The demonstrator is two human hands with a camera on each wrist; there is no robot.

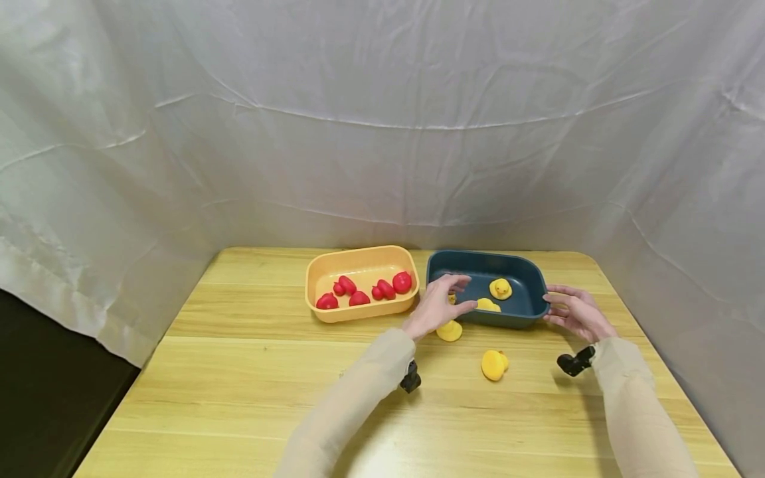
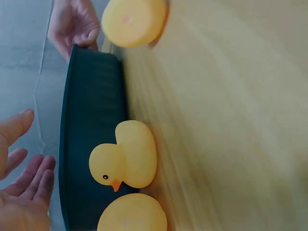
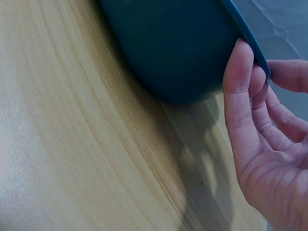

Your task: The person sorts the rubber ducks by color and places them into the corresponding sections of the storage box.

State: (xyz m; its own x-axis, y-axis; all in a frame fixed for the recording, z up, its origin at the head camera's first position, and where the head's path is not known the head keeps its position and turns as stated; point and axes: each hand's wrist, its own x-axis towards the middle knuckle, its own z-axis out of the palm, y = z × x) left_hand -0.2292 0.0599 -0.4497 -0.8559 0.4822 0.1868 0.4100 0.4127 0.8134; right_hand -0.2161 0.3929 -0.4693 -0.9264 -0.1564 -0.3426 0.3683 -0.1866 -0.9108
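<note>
A dark blue plastic basin point(image 1: 508, 320) stands on the table, with yellow rubber ducks inside, among them an upright duck point(image 1: 500, 289) and a duck by the near wall point(image 1: 488, 305). My right hand point(image 1: 575, 312) pinches its right end; in the right wrist view the thumb lies under the rim point(image 3: 248, 31) and fingers on the other side. Over the basin's left end is my left hand point(image 1: 439, 305), thumb and fingers spread apart, holding nothing. Just below it a rubber duck point(image 1: 449, 331) sits against the basin's outer wall. Another duck point(image 1: 494, 365) lies on its side nearer to me.
Left of the basin stands a light orange basin point(image 1: 361, 313) with several red rubber ducks point(image 1: 360, 299) in it. Both basins rest on a wooden table point(image 1: 239, 398). A pale curtain point(image 1: 382, 166) hangs behind and at the sides.
</note>
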